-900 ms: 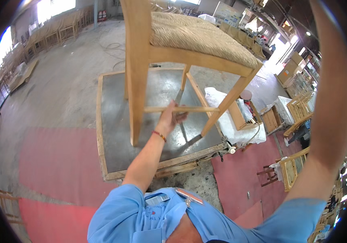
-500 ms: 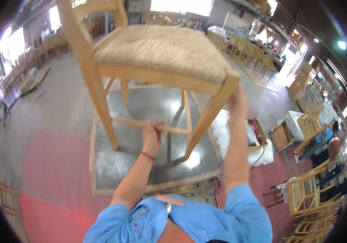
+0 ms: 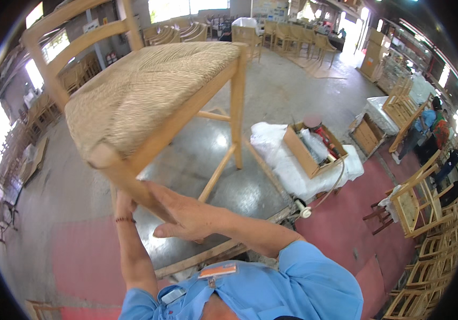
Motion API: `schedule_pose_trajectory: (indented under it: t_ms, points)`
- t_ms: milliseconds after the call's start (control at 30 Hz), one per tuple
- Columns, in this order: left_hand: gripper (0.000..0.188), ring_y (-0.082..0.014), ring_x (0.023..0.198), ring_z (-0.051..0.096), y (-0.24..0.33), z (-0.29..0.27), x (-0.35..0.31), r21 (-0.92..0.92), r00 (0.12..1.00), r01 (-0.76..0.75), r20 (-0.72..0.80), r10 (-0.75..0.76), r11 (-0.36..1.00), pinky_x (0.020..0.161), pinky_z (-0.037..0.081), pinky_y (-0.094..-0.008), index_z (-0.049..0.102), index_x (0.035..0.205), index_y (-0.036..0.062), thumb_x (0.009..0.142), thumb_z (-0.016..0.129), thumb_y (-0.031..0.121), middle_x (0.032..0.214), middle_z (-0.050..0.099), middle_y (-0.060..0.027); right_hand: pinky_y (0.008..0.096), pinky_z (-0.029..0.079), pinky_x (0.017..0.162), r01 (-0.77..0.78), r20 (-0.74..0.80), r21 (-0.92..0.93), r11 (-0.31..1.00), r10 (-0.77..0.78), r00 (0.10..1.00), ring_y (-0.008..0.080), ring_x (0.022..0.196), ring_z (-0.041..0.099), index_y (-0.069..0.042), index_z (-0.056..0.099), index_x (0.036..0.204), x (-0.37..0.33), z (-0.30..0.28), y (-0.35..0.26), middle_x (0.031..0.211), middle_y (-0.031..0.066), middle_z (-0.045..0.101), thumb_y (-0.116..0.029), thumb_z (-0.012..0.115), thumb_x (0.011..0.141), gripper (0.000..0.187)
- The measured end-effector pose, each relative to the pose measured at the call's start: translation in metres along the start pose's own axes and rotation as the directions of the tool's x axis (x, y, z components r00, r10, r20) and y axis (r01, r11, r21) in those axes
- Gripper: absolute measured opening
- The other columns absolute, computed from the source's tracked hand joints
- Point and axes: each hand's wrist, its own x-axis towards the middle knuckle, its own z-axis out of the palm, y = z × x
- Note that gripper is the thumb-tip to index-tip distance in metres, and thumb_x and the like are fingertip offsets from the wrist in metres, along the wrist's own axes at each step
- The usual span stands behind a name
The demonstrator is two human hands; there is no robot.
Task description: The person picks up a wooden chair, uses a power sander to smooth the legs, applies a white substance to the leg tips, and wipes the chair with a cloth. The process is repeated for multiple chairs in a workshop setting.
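I hold a light wooden chair (image 3: 149, 96) with a woven straw seat up in the air, tilted, its ladder back toward the upper left. My right hand (image 3: 178, 213) grips the near front leg just below the seat corner. My left hand (image 3: 124, 205) reaches up behind that same leg and is partly hidden by it; a thin red band circles the wrist. Under the chair lies a shiny metal-topped work table (image 3: 213, 176) with a wooden edge.
A wooden box of tools (image 3: 314, 146) sits on white sheeting to the right. Several wooden chairs (image 3: 426, 224) are stacked along the right wall, and more stand at the back. People (image 3: 426, 125) stand at the far right. Red mats cover the concrete floor.
The chair has swung from upright overhead to tilted toward the left, seat now facing me. My right hand moved from the right leg to the near front leg.
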Motion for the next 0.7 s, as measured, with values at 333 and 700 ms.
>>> schedule_pose_trajectory:
  t_ms: [333,700]
  points:
    - [0.061,-0.0231,0.112,0.054,0.084,-0.068,-0.085,-0.198,0.786,-0.246,-0.613,0.076,0.949,0.097,0.042,-0.0369,0.049,0.129,-0.0011,0.097,0.047,0.052,0.119,0.060,-0.0141,0.0375,0.045,0.089,-0.272,-0.667,-0.019,0.962,0.191,0.720,0.0286,0.105,0.057,0.001,0.043,0.130,0.014,-0.083,0.091,0.114,0.0195,0.059,-0.024,0.079,0.074,0.072]
    - [0.037,-0.0182,0.096,0.059,0.126,-0.026,-0.054,0.396,0.834,0.032,-0.517,0.194,0.918,0.084,0.046,-0.0317,0.056,0.111,-0.0045,0.092,0.063,0.026,0.100,0.064,-0.0116,0.0332,0.048,0.065,-0.183,-0.753,-0.094,0.979,0.051,0.656,0.0198,0.069,0.060,0.002,0.060,0.091,0.046,-0.110,0.124,0.078,0.0071,0.064,-0.015,0.069,0.079,0.022]
